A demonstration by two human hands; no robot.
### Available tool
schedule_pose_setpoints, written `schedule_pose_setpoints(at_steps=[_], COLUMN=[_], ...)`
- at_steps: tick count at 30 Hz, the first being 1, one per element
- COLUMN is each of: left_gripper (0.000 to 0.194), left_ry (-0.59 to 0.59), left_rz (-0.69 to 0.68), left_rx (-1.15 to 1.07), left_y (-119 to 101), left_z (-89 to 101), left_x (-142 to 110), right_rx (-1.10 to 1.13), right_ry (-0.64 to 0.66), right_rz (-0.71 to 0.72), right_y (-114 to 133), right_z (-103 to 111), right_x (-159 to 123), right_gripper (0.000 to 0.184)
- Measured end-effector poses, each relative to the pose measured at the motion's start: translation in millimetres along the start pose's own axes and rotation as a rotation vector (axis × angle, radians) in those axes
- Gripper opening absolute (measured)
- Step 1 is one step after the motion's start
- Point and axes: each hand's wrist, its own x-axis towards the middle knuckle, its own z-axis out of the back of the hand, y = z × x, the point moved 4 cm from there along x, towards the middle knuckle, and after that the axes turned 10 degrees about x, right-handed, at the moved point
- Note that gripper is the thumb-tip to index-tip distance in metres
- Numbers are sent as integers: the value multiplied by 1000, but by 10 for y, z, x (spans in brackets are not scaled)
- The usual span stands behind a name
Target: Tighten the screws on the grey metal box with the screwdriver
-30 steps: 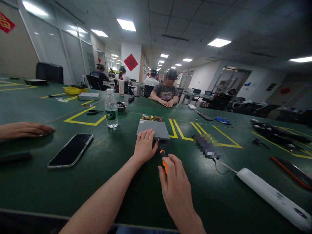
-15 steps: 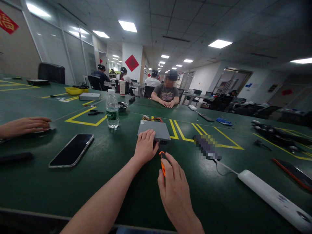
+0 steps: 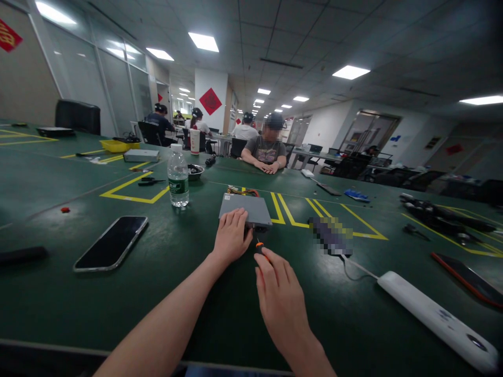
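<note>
A grey metal power supply unit (image 3: 251, 208) lies on the green table, with coloured cables (image 3: 244, 192) bunched at its far side. My left hand (image 3: 232, 235) grips its near left part, fingers on the top cover and thumb at the front face. A screwdriver (image 3: 260, 247) with an orange and black handle is between the fingers of my right hand (image 3: 280, 288). Its thin shaft points at the unit's near face; whether the tip touches a screw I cannot tell. Most of the handle is hidden behind my fingers.
Left of my hands are a phone (image 3: 112, 244) and a water bottle (image 3: 178, 180). On the right are a blurred dark device (image 3: 330, 235), a white power strip (image 3: 432, 319) and an orange-edged phone (image 3: 467, 277). A person (image 3: 267, 149) sits across the table (image 3: 157, 314).
My right fingers have closed further around the screwdriver handle, covering more of it. Another person's hand at the far left has gone out of view, and a small red thing shows there.
</note>
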Motion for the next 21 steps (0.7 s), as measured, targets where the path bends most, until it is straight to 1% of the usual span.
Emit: schedule_pose_setpoints(at_steps=[3,4,6,9,12,13,14,16,19,21], left_gripper=[38,38,37,39,40,40,40,41,41,41], left_ry=[4,4,2,-7,-10,-9,-7,-4,-1,2], left_rz=[0,0,0,-1,-7,-9,-8,-5,-3,-6], left_rx=[4,4,4,-3,-9,-8,-7,-4,-1,1], left_y=[5,6,9,13,14,15,16,18,15,9], left_z=[-10,-11,-8,1,1,-1,-3,-3,3,6], left_x=[-4,-5,-7,-8,-8,-7,-7,-6,-4,-3], right_rx=[-81,-104,-118,-109,-65,-49,-30,-3,72,128], right_ry=[-13,0,62,137,187,176,150,149,142,140], right_rz=[-27,-39,4,171,429,505,544,533,463,462], right_y=[-74,-94,-94,-57,-58,-73,-100,-167,-231,-247], right_z=[26,38,53,69,67,71,79,62,9,-39], right_x=[41,61,99,126,121,122,130,151,126,58], right_gripper=[20,21,24,24,30,26,21,12,18,19])
